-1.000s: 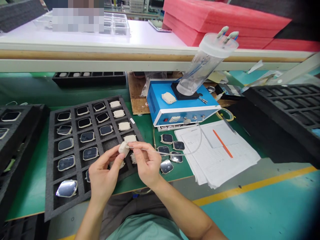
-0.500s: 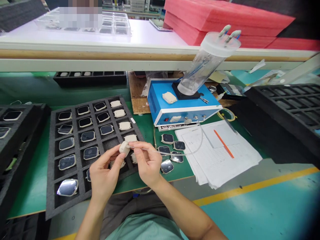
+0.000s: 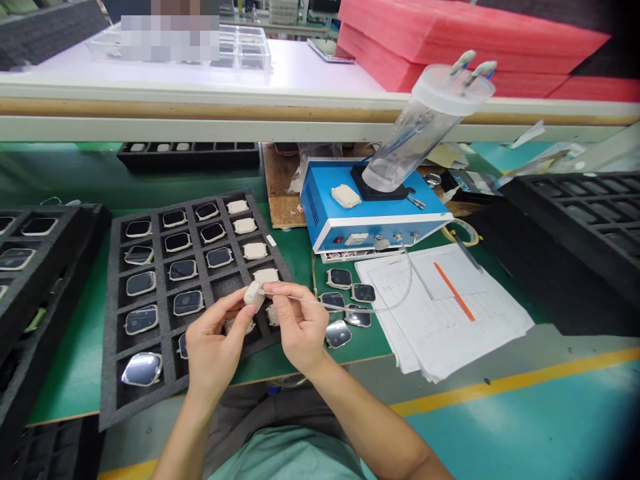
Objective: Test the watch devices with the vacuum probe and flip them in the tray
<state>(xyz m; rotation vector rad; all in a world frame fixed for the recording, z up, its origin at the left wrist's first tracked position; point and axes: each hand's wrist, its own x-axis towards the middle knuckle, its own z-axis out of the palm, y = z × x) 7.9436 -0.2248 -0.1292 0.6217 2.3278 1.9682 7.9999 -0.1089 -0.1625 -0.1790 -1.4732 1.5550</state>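
Observation:
My left hand (image 3: 217, 343) pinches a beige watch case (image 3: 254, 295) between thumb and fingers, tilted on edge above the foam tray. My right hand (image 3: 303, 327) grips the end of a thin clear tube (image 3: 350, 309), its tip against the side of the case. From there the tube curves to the front of a blue tester box (image 3: 370, 220). Below my hands lies the black foam tray (image 3: 114, 320), holding dark-screened watches (image 3: 187, 303) and beige cases (image 3: 255, 250) in its compartments. Right of it, several watches (image 3: 340, 278) rest on the green bench.
A clear cylinder (image 3: 407, 143) and another beige case (image 3: 346, 196) sit on the box. Papers (image 3: 480, 333) with an orange strip (image 3: 454, 291) lie right. More foam trays (image 3: 75, 267) flank the bench. A white shelf (image 3: 300, 87) crosses behind, bearing pink foam (image 3: 450, 40).
The whole view has shifted slightly to the right. My hands keep the same hold, with the tube end still at the watch case.

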